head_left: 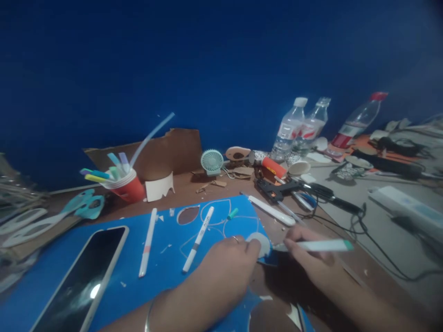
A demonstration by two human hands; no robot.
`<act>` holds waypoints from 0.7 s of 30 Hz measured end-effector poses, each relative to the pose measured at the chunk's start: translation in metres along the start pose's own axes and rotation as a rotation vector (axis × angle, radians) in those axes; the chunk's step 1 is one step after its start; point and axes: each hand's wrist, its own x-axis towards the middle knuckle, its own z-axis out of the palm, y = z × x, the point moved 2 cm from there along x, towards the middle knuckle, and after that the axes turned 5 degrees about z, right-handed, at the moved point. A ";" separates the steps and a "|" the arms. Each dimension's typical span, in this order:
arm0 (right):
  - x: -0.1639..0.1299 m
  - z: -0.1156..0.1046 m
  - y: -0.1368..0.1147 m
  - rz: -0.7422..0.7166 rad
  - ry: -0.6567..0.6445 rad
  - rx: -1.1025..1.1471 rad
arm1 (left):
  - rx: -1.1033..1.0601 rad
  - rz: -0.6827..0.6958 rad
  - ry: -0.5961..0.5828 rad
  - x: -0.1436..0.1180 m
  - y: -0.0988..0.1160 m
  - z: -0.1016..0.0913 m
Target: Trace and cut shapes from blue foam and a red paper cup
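Blue sheet (166,258) holds phone (83,281) and pens; left hand (224,267) pinches white disc (260,243), right hand (311,258) grips marker (318,245)

Dim, blue cast; soft all over. Glare spot on phone (83,281) at 7 o'clock. Edges warped, blurred, worst 3 and 9 o'clock.

Phone (81,279), fan (212,161), three bottles (289,128) nearby.
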 end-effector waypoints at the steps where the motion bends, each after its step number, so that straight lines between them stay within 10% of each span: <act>1: 0.000 0.000 -0.001 -0.037 0.007 -0.011 | 0.002 0.010 0.015 0.000 0.000 0.001; 8: 0.015 0.000 -0.019 -0.118 0.100 -0.028 | 0.030 0.042 0.115 -0.003 0.002 0.001; 15: 0.040 0.019 -0.040 -0.341 -0.133 -0.054 | 0.100 0.115 0.222 -0.006 0.007 0.005; 21: 0.083 0.053 -0.071 -0.635 -0.421 -0.496 | 0.184 0.166 0.286 -0.008 0.005 0.015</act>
